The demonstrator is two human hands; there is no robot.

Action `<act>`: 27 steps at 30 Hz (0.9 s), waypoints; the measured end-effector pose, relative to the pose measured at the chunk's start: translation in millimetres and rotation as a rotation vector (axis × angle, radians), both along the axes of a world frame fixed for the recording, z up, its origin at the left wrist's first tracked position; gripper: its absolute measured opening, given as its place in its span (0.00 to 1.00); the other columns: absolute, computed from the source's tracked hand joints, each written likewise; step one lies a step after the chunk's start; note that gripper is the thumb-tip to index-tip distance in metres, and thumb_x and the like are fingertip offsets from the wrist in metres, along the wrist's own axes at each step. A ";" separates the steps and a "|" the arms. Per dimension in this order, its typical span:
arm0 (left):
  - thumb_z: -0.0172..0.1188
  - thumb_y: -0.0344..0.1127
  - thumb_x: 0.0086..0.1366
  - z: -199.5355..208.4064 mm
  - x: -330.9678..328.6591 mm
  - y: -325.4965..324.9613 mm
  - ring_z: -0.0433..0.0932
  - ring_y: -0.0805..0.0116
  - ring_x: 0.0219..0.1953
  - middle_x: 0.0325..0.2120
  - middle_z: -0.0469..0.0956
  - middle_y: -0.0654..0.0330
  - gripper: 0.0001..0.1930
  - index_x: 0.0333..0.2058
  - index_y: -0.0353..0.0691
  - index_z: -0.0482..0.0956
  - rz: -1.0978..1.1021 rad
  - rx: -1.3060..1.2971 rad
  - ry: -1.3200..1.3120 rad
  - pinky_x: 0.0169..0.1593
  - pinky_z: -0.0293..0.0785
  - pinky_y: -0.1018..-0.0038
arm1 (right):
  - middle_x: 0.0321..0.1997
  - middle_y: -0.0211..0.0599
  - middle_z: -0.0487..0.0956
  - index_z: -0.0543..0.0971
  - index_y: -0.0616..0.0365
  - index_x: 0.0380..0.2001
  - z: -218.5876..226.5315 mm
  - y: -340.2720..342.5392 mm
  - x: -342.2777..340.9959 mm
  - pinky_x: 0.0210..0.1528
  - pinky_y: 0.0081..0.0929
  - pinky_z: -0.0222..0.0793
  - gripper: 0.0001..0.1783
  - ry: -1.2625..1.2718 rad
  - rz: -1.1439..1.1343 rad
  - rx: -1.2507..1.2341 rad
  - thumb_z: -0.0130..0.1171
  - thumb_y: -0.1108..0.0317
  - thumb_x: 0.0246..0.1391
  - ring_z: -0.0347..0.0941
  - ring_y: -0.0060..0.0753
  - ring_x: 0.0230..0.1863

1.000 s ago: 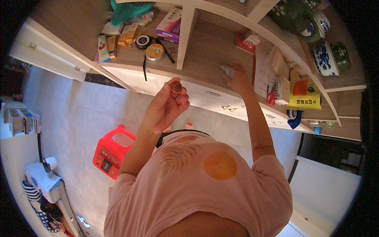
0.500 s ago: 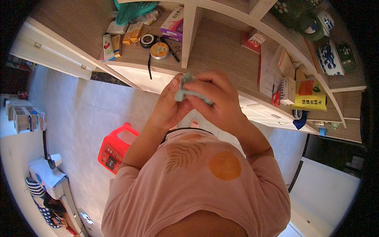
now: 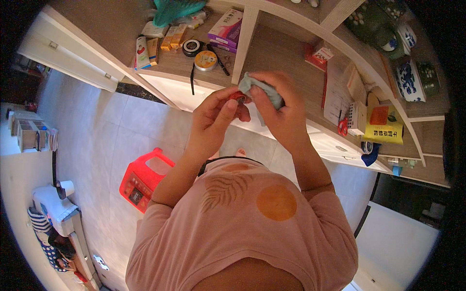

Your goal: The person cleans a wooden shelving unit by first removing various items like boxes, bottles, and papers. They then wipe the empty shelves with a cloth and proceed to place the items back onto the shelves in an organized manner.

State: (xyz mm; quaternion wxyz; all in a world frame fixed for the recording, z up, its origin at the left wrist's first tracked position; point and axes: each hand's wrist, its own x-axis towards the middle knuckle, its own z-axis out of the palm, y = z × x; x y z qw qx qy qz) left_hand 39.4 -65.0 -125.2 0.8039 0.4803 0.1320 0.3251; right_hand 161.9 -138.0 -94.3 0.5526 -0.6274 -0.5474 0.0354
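Observation:
My left hand (image 3: 213, 111) pinches a small round thing with a red rim (image 3: 237, 96) between thumb and fingers. It looks like a little tin or cap, but fingers cover much of it. Bunched in my right hand (image 3: 286, 99) is a pale blue-green cloth (image 3: 266, 89), its edge close beside the red-rimmed thing. Both hands are in front of the shelf's edge, above the floor. On the shelf just beyond them lie a round yellow-lidded tin (image 3: 206, 60), a round black tin (image 3: 191, 47) and a black pen-like stick (image 3: 223, 64).
Small boxes (image 3: 173, 37), a tube (image 3: 141, 52), a purple-and-white box (image 3: 226, 28) and a teal bag (image 3: 175, 11) share the left shelf. To the right are papers (image 3: 336, 99), red scissors (image 3: 342, 126) and a yellow packet (image 3: 383, 131). A red plastic stool (image 3: 145, 177) stands on the floor.
The cloth no longer covers what my left hand holds, and the red-rimmed thing now shows. My right hand has moved slightly up and right with the cloth.

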 end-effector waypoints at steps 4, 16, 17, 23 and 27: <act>0.46 0.26 0.61 -2.6 -3.2 0.4 0.71 0.73 0.31 0.33 0.72 0.57 0.10 0.41 0.31 0.66 0.182 0.395 0.185 0.36 0.69 0.78 | 0.30 0.41 0.72 0.75 0.58 0.31 11.4 -2.6 -5.4 0.34 0.31 0.66 0.09 -0.164 0.085 -0.084 0.57 0.71 0.42 0.69 0.41 0.32; 0.51 0.27 0.59 -33.9 5.0 29.7 0.75 0.70 0.32 0.30 0.75 0.55 0.08 0.36 0.31 0.71 0.328 0.133 0.069 0.37 0.70 0.78 | 0.31 0.39 0.73 0.74 0.60 0.31 -24.9 0.0 3.0 0.34 0.25 0.64 0.08 0.003 -0.004 -0.090 0.56 0.72 0.44 0.69 0.33 0.32; 0.52 0.28 0.58 -47.9 10.7 52.3 0.75 0.70 0.31 0.29 0.76 0.55 0.08 0.36 0.31 0.72 0.389 0.229 0.172 0.35 0.70 0.78 | 0.31 0.37 0.73 0.75 0.61 0.32 -30.6 -1.8 7.2 0.34 0.22 0.64 0.08 0.044 -0.009 -0.124 0.56 0.72 0.45 0.69 0.29 0.32; 0.59 0.33 0.51 -105.4 49.9 153.2 0.77 0.69 0.25 0.22 0.77 0.55 0.08 0.30 0.36 0.77 0.533 0.826 0.649 0.28 0.71 0.76 | 0.30 0.34 0.73 0.75 0.61 0.32 -55.1 -32.9 11.6 0.32 0.19 0.62 0.08 0.204 -0.040 -0.369 0.56 0.71 0.46 0.67 0.23 0.31; 0.57 0.39 0.51 -126.8 70.1 168.9 0.76 0.60 0.24 0.22 0.77 0.56 0.08 0.28 0.43 0.78 0.536 1.051 0.702 0.27 0.71 0.70 | 0.30 0.33 0.73 0.74 0.62 0.32 -76.0 -63.1 25.6 0.32 0.18 0.62 0.09 0.357 -0.137 -0.426 0.56 0.71 0.46 0.67 0.21 0.30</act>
